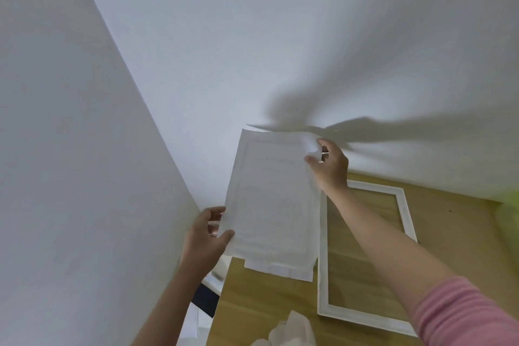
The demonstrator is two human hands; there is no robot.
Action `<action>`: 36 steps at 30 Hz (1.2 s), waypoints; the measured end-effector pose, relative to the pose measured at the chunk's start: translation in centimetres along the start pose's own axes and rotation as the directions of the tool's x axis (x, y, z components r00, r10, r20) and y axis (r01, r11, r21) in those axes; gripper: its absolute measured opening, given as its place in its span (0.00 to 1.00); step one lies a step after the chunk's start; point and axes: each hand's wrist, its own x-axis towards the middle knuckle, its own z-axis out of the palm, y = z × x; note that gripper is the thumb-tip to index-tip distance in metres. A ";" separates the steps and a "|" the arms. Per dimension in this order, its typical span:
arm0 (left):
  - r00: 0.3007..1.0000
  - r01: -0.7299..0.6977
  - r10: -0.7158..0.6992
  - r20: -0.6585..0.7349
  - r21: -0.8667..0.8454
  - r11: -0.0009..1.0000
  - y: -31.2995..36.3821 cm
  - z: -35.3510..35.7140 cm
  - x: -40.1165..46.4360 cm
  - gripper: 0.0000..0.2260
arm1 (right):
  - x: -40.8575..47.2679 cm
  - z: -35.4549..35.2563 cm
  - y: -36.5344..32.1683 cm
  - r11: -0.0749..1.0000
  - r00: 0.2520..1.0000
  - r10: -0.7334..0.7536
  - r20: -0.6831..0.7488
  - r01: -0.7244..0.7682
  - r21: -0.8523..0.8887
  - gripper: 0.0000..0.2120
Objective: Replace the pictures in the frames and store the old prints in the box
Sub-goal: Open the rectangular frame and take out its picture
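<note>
Fingers of the right hand pinch the white print at its 1 o'clock corner; left hand pinches its 8 o'clock edge, above the wooden surface. White frame lies at 3 o'clock.

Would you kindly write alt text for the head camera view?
Two bare hands hold a white sheet upright near a white wall: left hand at its lower edge, right hand at its top corner. An empty white frame lies on the wooden table.
</note>
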 end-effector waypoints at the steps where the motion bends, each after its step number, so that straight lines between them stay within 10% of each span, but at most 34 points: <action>1: 1.000 -0.016 0.016 0.004 -0.005 1.000 0.6 0.0 -0.3 0.19 | -0.1 -0.7 -0.1 1.000 1.000 -0.011 -0.014 0.011 0.005 0.20; 36: 0.989 0.026 -0.073 0.126 0.340 0.940 2.1 19.2 -10.9 0.25 | -2.4 -19.0 15.9 0.948 0.960 0.189 0.206 -0.124 -0.292 0.16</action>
